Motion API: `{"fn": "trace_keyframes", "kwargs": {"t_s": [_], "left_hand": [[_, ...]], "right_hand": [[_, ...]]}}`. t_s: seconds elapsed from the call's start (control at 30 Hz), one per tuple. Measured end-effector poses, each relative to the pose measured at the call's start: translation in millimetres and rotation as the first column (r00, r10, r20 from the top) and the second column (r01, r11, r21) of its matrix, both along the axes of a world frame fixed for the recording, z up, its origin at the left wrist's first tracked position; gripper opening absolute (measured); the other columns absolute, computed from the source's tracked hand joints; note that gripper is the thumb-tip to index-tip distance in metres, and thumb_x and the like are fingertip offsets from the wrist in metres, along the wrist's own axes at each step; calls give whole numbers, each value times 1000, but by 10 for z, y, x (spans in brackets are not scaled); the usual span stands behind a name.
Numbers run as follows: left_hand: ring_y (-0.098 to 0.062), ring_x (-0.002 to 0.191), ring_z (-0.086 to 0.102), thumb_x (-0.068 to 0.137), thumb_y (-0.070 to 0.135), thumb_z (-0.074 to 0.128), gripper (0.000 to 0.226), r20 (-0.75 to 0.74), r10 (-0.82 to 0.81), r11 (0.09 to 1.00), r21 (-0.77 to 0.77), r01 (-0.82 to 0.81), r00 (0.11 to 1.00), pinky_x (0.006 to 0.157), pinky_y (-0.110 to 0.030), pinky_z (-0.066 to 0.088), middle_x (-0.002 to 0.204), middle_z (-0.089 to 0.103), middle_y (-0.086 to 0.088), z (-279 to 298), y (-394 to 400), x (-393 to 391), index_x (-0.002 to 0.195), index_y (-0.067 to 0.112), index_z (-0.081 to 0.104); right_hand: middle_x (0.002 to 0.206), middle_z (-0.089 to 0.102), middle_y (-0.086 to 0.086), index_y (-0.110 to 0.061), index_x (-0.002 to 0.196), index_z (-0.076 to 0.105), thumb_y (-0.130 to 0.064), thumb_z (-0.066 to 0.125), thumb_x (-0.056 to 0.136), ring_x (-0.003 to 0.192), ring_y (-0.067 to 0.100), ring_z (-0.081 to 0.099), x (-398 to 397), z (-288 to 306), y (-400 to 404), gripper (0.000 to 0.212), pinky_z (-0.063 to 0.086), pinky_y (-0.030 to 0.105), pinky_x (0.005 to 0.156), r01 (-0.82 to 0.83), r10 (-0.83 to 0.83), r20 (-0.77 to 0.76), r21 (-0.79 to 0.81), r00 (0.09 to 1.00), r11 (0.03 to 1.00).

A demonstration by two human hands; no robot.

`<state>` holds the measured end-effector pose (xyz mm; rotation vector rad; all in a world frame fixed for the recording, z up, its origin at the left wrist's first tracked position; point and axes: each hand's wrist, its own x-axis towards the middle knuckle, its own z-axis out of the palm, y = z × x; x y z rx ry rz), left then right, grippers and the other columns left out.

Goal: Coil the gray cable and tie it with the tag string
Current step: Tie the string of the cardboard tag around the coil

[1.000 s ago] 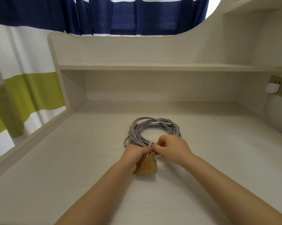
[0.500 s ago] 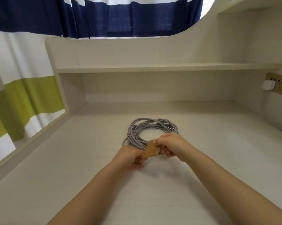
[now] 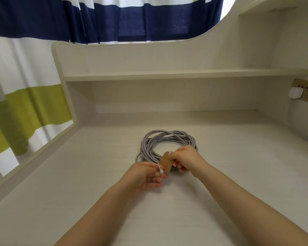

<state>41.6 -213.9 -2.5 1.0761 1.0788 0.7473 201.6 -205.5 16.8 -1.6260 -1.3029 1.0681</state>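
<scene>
The gray cable (image 3: 167,139) lies coiled in a round bundle on the pale desk (image 3: 238,157). At the coil's near edge a brown cardboard tag (image 3: 166,162) is lifted above the desk. My right hand (image 3: 185,159) pinches the tag and its upper string end. My left hand (image 3: 146,176) sits just in front of the coil, fingers closed on the white tag string (image 3: 160,170), which shows a small knot or clasp. Whether the string passes around the cable is hidden by my hands.
A shelf (image 3: 167,75) runs across the back of the desk alcove. A white plug (image 3: 295,92) sits in a wall socket strip at the right. A striped curtain (image 3: 25,103) hangs beyond the desk's left edge.
The tag went from lying flat under my hands to being lifted and turned. My left hand drew back toward me, pulling the white string out from the tag.
</scene>
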Motion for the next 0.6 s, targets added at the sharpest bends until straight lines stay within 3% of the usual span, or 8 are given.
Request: {"fn": "trace_keyframes", "kwargs": {"t_s": [0.1, 0.2, 0.33, 0.43, 0.53, 0.6], "left_hand": [[-11, 41, 52, 86, 8, 59, 12, -114, 72, 995, 82, -63, 991, 40, -18, 45, 64, 71, -3, -1, 1, -7, 79, 14, 67], [-13, 47, 42, 81, 11, 64, 16, -196, 171, 976, 171, -138, 966, 38, -17, 37, 66, 58, -3, -13, 30, 22, 69, 20, 70], [-15, 56, 45, 77, 5, 63, 18, -211, 179, 974, 176, -143, 961, 44, -22, 42, 68, 53, -4, 7, 38, 62, 65, 18, 68], [-15, 56, 48, 80, 8, 64, 13, -165, 141, 984, 135, -119, 976, 45, -23, 46, 71, 55, -5, -2, 42, 69, 72, 16, 68], [-11, 53, 46, 82, 8, 62, 11, -136, 130, 986, 126, -113, 982, 41, -18, 43, 71, 55, -2, -31, 65, 61, 81, 17, 68], [-10, 50, 43, 80, 7, 63, 14, -150, 114, 987, 127, -95, 982, 43, -16, 41, 69, 55, -1, -42, 82, 66, 81, 20, 68]], "right_hand": [[38, 51, -1, -8, 58, 55, -9, 58, 83, 27, 6, 39, 14, 5, -16, 25, 35, 13, 35, -11, -3, -154, -91, 988, 996], [34, 50, -3, -7, 62, 57, -8, 56, 84, 27, 5, 39, 31, 5, -14, 22, 35, 13, 35, -11, -21, -206, -154, 978, 988], [38, 50, 0, -5, 69, 59, -7, 55, 85, 27, 4, 39, 61, -15, -3, 17, 36, 12, 34, -26, -37, -296, -205, 955, 978], [40, 51, 0, -5, 70, 58, -7, 54, 86, 27, 3, 40, 59, -40, 15, 17, 37, 13, 34, -56, -33, -354, -238, 935, 970], [44, 52, 0, -8, 67, 56, -11, 54, 89, 29, 3, 41, 42, -54, 4, 22, 39, 14, 37, -94, 16, -313, -237, 950, 967], [50, 53, 1, -11, 65, 54, -17, 56, 89, 31, 4, 43, 17, -60, -9, 24, 42, 17, 40, -99, 69, -163, -180, 984, 979]]}}
